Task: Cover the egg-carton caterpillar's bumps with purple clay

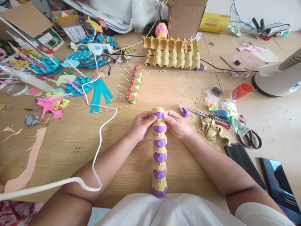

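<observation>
A long strip of tan egg carton (160, 166) with purple patches on its bumps runs from my shirt up to my hands. My left hand (144, 125) pinches the left side of its far end, thumb on the top purple patch. On the other side my right hand (175, 124) is closed at the same end, with a thin blue stick (175, 119) poking out from its fingers. Beyond them stands a shorter carton strip (133, 84) with red and green faces and pin-like sticks. A bag of purple clay (184, 110) lies just right of my right hand.
Egg cartons (176, 58) and a cardboard box (185, 18) stand at the back. A white cable (100, 147) crosses the left side near paper crafts. A cutter (209, 116), scissors (250, 138), clay bags and two phones (244, 163) lie right.
</observation>
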Available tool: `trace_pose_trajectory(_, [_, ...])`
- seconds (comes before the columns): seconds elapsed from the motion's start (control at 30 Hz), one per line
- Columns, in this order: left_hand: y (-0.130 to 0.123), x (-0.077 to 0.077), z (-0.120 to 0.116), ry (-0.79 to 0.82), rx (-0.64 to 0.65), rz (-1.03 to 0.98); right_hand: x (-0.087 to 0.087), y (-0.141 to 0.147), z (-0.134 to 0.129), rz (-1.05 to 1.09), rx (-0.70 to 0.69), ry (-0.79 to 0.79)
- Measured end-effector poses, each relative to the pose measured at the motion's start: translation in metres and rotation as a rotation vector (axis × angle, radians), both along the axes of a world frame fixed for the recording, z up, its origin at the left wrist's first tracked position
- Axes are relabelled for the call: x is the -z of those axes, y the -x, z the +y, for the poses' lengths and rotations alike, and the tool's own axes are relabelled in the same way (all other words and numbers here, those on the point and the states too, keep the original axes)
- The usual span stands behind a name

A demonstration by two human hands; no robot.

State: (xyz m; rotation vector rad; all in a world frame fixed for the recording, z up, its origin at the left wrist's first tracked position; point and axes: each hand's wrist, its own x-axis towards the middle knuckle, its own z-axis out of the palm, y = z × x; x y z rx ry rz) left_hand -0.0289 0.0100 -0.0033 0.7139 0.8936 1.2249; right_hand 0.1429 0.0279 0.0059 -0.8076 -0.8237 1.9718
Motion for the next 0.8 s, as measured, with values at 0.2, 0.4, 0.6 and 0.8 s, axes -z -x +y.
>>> trace_pose_trajectory(0.2, [0.0001, -0.004, -0.002, 0.015, 0.024, -0.032, -0.0009, -0.0026, 0.0, -0.037, -0.014, -0.003])
trace_pose_trajectory(0.4, [-0.0002, -0.0037, -0.003, -0.003, 0.049, -0.03, -0.001, -0.0025, -0.0004, -0.044, -0.009, -0.013])
trace_pose_trajectory(0.6, [0.001, -0.0024, -0.003, 0.016, 0.059, -0.064, -0.002, -0.0029, 0.0, 0.008, -0.035, -0.001])
trace_pose_trajectory(0.8, [0.001, -0.0051, -0.0027, 0.055, 0.065, -0.095, -0.0018, -0.0021, 0.0008, 0.045, -0.046, -0.003])
